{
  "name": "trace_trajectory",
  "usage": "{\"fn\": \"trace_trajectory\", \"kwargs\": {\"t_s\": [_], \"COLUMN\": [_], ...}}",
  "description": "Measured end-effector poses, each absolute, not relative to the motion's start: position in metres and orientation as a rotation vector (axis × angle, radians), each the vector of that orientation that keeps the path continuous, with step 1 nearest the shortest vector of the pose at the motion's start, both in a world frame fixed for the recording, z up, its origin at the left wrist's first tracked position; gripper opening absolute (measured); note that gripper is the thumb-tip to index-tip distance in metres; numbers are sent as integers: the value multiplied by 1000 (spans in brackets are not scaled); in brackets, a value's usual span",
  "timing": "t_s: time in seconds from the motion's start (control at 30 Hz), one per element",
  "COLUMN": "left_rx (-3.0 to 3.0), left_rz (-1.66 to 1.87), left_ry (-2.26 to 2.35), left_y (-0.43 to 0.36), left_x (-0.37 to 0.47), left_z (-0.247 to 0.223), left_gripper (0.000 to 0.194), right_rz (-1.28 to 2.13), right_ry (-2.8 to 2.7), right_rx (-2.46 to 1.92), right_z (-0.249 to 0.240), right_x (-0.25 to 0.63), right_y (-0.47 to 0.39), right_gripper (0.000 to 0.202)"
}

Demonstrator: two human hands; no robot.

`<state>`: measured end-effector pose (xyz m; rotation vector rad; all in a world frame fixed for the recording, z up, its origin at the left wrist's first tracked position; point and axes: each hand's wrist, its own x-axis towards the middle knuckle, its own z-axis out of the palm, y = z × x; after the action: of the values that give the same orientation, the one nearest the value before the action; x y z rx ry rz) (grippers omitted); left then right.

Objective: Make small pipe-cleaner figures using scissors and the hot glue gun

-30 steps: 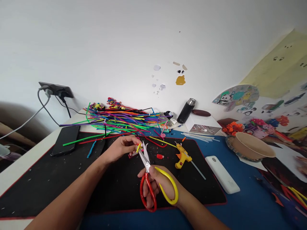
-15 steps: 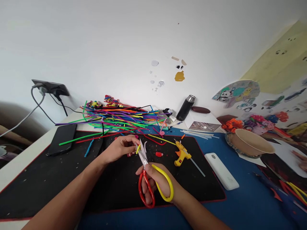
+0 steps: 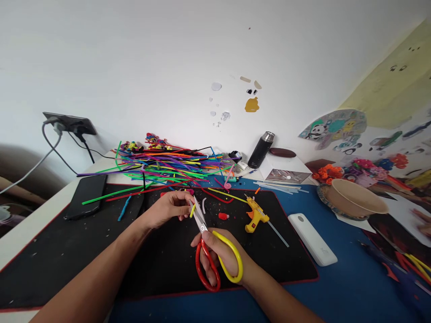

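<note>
My left hand, its thumb and fingers pinched together, holds a short yellow pipe cleaner piece. The scissors, with one red and one yellow handle, are in my right hand, its fingers through the loops. Their blades are slightly apart and point up and away at the yellow piece, which lies at or between them near the tips; the exact contact is too small to tell. Just right of the blades, a short curved pale strip lies on the black mat. A small red wrapped piece rests farther right.
Behind the hands lies a heap of coloured pipe cleaners. On the right are a yellow glue gun, a white power bank and a bowl. A phone is at left. Another person's hand shows at the right edge.
The scissor blades have closed a little and their tips have shifted slightly left around the yellow piece. My left hand has barely moved.
</note>
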<state>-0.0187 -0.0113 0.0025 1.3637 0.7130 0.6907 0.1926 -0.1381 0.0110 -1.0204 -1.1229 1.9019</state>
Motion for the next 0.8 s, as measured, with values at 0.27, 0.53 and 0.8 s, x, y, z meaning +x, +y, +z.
{"fn": "trace_trajectory", "kwargs": {"t_s": [0.27, 0.53, 0.8], "left_rx": [1365, 1364, 1394], "left_rz": [643, 658, 663], "left_ry": [693, 684, 726], "left_y": [-10, -12, -12], "left_x": [-19, -18, -17], "left_z": [-2, -2, 0], "left_gripper": [26, 26, 25], "right_rz": [1907, 1902, 1873], "right_ry": [-1115, -1080, -1073], "right_rx": [-1021, -1016, -1023], "right_z": [12, 7, 5], "right_x": [192, 191, 186], "right_y": [-140, -139, -141], "right_gripper": [70, 68, 64]}}
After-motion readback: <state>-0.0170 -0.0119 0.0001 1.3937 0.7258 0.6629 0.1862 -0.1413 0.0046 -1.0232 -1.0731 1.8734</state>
